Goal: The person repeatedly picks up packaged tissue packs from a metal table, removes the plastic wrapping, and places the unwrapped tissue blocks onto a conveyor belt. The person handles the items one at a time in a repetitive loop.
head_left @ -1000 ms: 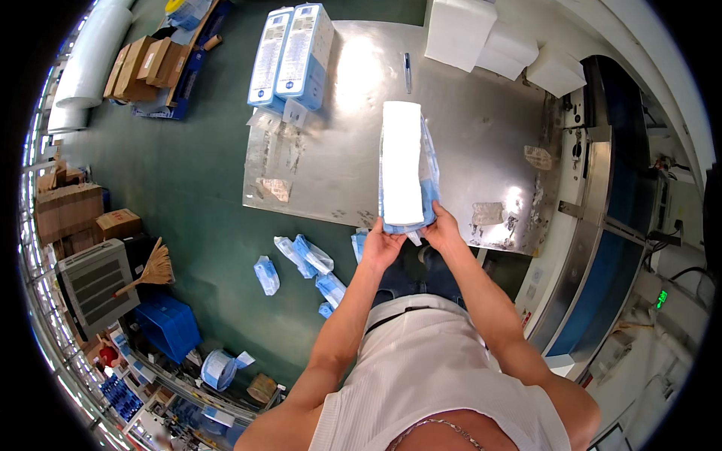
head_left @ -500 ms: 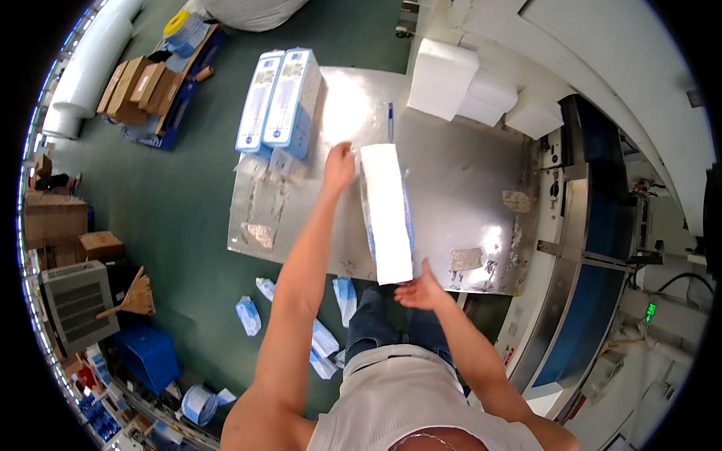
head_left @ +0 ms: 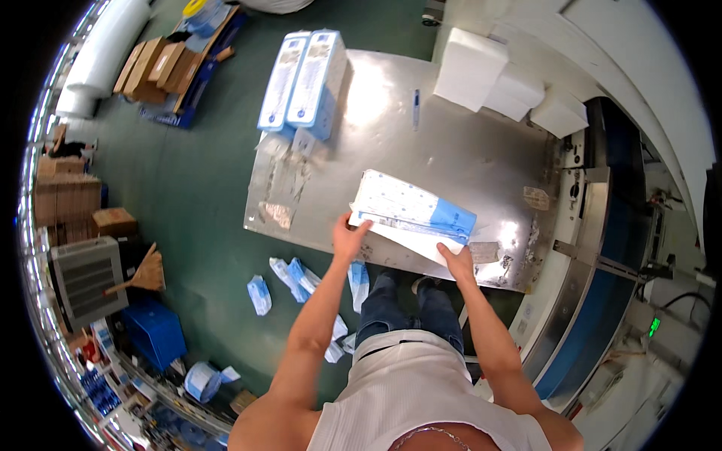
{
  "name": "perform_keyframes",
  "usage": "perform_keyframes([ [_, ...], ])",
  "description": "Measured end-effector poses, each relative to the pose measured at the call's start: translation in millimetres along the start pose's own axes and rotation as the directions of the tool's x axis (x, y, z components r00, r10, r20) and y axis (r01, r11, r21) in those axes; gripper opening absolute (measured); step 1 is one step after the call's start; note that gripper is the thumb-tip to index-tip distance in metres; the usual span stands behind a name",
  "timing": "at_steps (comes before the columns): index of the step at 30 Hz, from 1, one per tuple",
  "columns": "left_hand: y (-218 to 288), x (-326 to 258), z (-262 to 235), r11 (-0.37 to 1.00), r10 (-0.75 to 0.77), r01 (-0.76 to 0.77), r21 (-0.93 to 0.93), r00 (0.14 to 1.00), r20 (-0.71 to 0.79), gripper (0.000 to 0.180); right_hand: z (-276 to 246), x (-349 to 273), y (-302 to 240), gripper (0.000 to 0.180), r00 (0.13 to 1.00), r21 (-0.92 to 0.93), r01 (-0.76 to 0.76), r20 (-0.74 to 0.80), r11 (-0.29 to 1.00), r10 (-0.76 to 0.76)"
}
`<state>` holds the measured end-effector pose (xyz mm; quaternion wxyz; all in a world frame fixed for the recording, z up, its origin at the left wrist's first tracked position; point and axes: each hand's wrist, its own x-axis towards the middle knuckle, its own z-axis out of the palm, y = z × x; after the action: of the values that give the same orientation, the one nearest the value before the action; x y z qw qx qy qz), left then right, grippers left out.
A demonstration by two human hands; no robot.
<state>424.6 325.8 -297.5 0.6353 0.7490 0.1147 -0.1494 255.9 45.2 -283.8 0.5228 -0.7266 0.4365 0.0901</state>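
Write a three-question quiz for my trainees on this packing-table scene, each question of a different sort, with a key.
1. True or false: the long blue and white pack lies flat on the steel table.
2. Which hand grips the pack's end nearest the table's left edge? A left hand B right hand
3. What colour are the blocks at the table's far right corner?

Key: 1 true; 2 A; 3 white.

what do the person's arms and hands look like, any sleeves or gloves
Both arms are bare from the shoulder down: no sleeves, since the person wears a sleeveless white ribbed top. The left hand and right hand have no gloves, and no watch, ring or wristband shows on either.
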Motion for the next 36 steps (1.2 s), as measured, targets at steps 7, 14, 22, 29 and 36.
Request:
perform_keyframes([
  [7,2,-56,9,0.991,-0.126,0.131,0.018,0.977,-0.174,0.048,-21,13,-18,0.093,0.994,-0.096,0.089,0.075,0.991,-0.082],
  [14,-51,-92,-14,0.998,-0.022,0.026,0.052,0.997,-0.071,0.059,-29,11,-40,0.102,0.963,-0.226,0.197,0.226,0.954,-0.146],
  [22,-24,-95,-14,0.959,-0.195,0.225,0.174,0.966,-0.172,0.056,-32,42,-40,0.083,0.93,-0.087,0.114,0.359,0.99,-0.076],
  [29,-52,-106,-37,0.987,-0.156,0.152,0.053,0.984,0.082,0.055,-24,48,-24,0.104,0.885,-0.135,0.309,0.404,0.941,-0.233],
  [36,-59,-148,-67,0.947,-0.321,0.322,0.019,0.946,-0.037,0.073,1,33,-38,0.109,0.821,-0.116,0.328,0.526,0.938,-0.222],
])
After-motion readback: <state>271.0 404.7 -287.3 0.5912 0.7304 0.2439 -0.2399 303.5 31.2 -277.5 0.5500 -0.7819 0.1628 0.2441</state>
